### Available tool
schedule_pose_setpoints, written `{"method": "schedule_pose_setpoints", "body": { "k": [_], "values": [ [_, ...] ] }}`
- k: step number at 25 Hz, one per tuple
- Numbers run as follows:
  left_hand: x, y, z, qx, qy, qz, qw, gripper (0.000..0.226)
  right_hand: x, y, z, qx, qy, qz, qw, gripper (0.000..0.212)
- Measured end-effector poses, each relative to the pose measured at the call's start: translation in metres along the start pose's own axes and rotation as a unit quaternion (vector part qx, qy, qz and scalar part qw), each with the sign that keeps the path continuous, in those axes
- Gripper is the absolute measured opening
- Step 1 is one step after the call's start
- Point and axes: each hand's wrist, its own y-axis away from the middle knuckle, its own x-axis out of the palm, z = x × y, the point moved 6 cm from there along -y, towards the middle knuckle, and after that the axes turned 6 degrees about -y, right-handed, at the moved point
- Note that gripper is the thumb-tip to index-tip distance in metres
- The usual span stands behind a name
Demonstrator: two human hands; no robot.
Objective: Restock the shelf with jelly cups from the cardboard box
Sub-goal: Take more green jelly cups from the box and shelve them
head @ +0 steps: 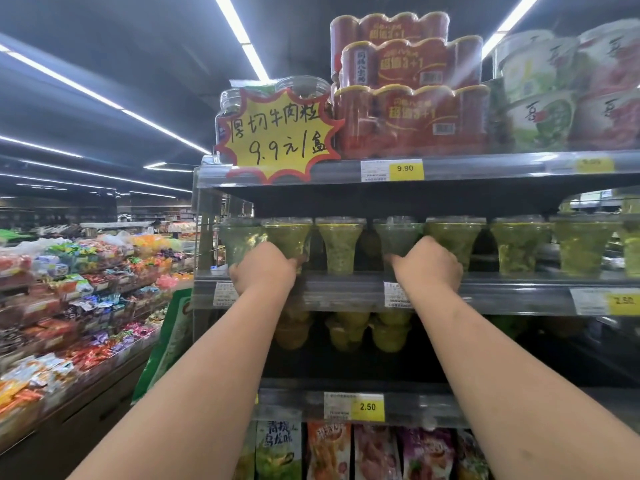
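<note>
Head view shows your left hand [265, 268] and right hand [427, 263] both reaching up to the middle shelf [502, 292], each grip wrapped around the narrow base of a green jelly cup. Your left grip closes on the second jelly cup from the left [287, 237], your right on a paler cup [398, 237] near the middle of the row; the fingers are hidden behind the cups, so how tightly they press is unclear. Holding low on the taper likely keeps the wide lidded tops clear of the shelf above and lets you slide each cup into line. The row of green cups [519, 244] stands upright, rims nearly touching, facing out above the price strip. The cardboard box is out of view.
</note>
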Motion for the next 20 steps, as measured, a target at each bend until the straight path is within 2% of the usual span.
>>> {"method": "schedule_pose_setpoints", "body": {
  "k": [2,4,7,10,16,20],
  "values": [
    [0.0,0.005,0.003,0.023,0.004,-0.012,1.0,0.065,-0.004,0.003,0.0,-0.013,-0.002,0.001,1.0,0.055],
    [-0.003,0.015,0.011,0.064,0.014,-0.065,0.996,0.072,-0.011,0.011,-0.002,-0.044,-0.033,-0.005,0.998,0.053],
    [-0.001,0.056,0.027,0.151,0.109,-0.154,0.97,0.061,-0.02,0.043,-0.01,-0.11,-0.14,-0.05,0.983,0.053],
    [0.02,0.104,0.048,0.187,0.218,-0.178,0.941,0.047,-0.014,0.092,-0.03,-0.133,-0.228,-0.071,0.962,0.048],
    [0.095,0.172,0.096,0.148,0.268,-0.091,0.948,0.039,0.044,0.2,-0.08,-0.083,-0.271,0.033,0.959,0.045],
    [0.17,0.248,0.134,0.1,0.27,0.052,0.956,0.036,0.094,0.282,-0.156,0.014,-0.241,0.12,0.963,0.045]
  ]
}}
